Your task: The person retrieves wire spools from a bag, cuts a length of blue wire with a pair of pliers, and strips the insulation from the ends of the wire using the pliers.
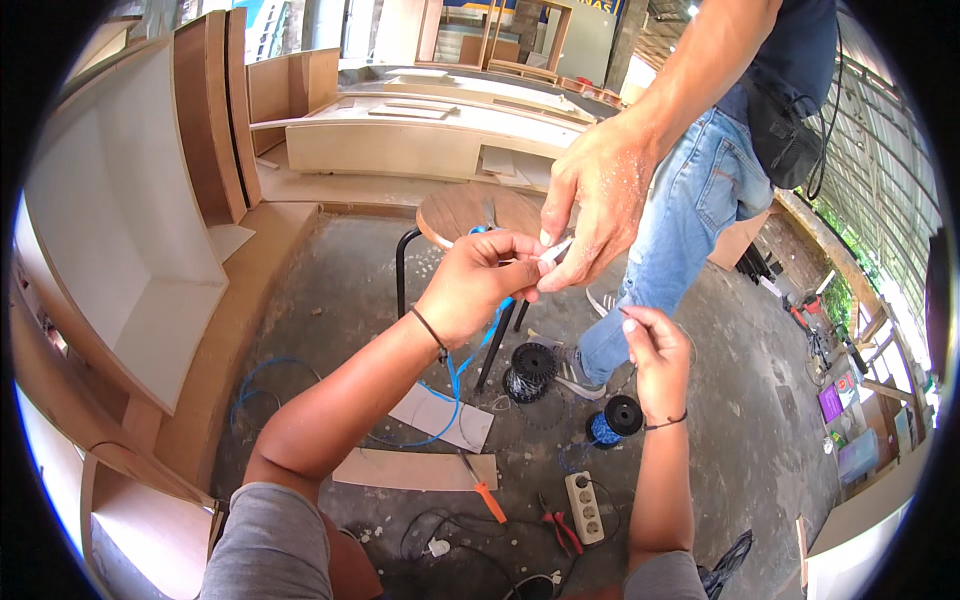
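My left hand [478,283] is raised in front of me, fingers closed on a blue cable [457,378] that hangs down toward the floor. At its fingertips is a small white piece [556,252], which another person's hand [598,196] pinches from above. That person stands just right of centre in blue jeans. My right hand [652,350] hovers lower and to the right, fingers curled, with a thin dark wire running from it; I cannot make out a firm grip.
A round wooden stool [462,212] on black legs stands behind my hands. On the concrete floor lie two black cable spools [530,370], one wound with blue wire [612,420], a white power strip [584,507], red pliers [562,528], an orange-handled tool [486,498] and board offcuts [415,468]. Wooden cabinet panels [130,230] line the left.
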A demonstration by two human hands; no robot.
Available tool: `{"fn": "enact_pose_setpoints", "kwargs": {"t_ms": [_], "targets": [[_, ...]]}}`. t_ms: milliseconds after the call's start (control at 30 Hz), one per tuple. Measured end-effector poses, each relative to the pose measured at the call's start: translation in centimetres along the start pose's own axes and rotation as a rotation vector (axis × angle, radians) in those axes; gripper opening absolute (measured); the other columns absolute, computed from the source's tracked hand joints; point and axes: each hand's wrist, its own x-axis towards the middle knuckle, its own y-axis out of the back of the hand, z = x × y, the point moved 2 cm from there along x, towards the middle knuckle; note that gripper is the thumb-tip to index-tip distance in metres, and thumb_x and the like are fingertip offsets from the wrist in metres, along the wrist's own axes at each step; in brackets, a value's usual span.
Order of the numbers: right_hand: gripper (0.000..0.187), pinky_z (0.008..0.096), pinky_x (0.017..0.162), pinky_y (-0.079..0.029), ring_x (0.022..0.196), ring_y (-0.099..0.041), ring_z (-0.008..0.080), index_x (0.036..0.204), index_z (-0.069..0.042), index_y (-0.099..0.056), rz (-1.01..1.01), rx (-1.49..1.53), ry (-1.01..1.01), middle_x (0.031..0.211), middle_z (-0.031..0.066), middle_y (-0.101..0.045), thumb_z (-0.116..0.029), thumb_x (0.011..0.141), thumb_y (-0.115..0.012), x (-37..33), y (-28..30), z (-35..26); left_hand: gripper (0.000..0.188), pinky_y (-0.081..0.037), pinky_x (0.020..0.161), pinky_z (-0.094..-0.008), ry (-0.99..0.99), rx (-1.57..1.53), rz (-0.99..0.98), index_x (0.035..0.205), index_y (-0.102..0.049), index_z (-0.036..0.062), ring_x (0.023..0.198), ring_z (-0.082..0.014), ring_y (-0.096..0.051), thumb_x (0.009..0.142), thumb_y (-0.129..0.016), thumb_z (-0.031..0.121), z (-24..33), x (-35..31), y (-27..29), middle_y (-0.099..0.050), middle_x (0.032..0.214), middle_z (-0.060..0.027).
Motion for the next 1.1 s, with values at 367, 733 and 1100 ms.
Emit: {"fn": "enact_pose_setpoints", "kwargs": {"t_ms": [367, 733, 1100], "targets": [[0.013, 0.0215, 0.07, -0.04, 0.075, -0.05, 0.0065, 0.095, 0.001, -0.062, -0.009, -0.04, -0.038, 0.083, 0.0002, -0.059, -0.004, 0.083, -0.059, -1.7, 2.0, 2.4, 0.027, -0.044, 0.073, -0.0235, -0.058, -0.073, 0.115, 0.109, -0.053, -0.0001, 0.078, -0.01, -0.055, 0.083, -0.06, 0.006, 0.2, -0.8, 0.9, -0.061, 0.092, -0.0034], [0.016, 0.0193, 0.069, -0.043, 0.075, -0.053, 0.0049, 0.096, 0.003, -0.06, 0.008, 0.061, -0.043, 0.086, 0.0015, -0.06, -0.001, 0.081, -0.063, -3.6, 3.2, 2.5, 0.049, -0.032, 0.096, -0.0407, -0.483, 0.8, 0.435, 0.121, -0.047, 0.0095, 0.12, -0.0218, -0.04, 0.076, -0.064, 0.012, -1.5, -3.4, 3.3, -0.045, 0.127, -0.0074], [0.014, 0.0162, 0.059, -0.04, 0.069, -0.05, 0.0025, 0.092, 0.0, -0.058, -0.076, 0.338, 0.057, 0.08, -0.0015, -0.056, -0.001, 0.08, -0.065, -3.8, -2.6, -2.7, 0.029, -0.042, 0.087, -0.0272, -0.146, 0.126, -0.052, 0.113, -0.055, 0.0002, 0.098, -0.0122, -0.053, 0.085, -0.059, 0.002, -3.8, -4.8, -4.1, -0.056, 0.104, -0.0053]]}}
